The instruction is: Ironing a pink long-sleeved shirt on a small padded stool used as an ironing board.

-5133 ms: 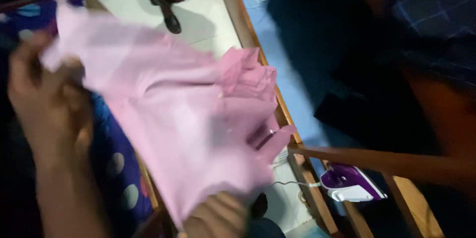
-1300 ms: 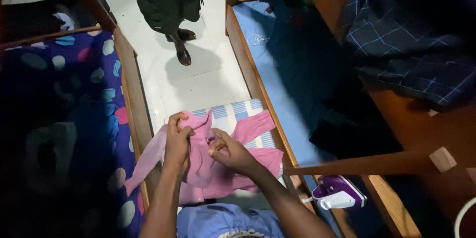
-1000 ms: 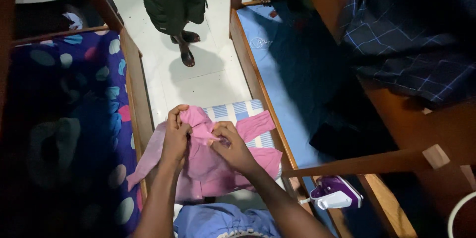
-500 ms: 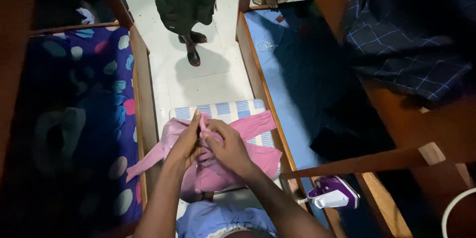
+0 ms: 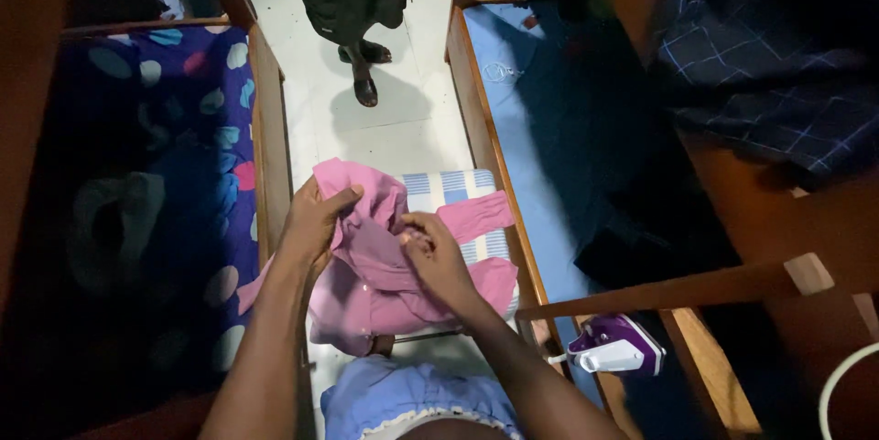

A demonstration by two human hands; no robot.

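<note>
Two hands gripping crumpled soft pink shirt, striped cushion

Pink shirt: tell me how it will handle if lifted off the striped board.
The pink shirt is probably floppy: it bunches in folds between the left hand and right hand. It likely drapes rather than holds shape, since a sleeve lies limp across the striped board. It seems light.
</note>
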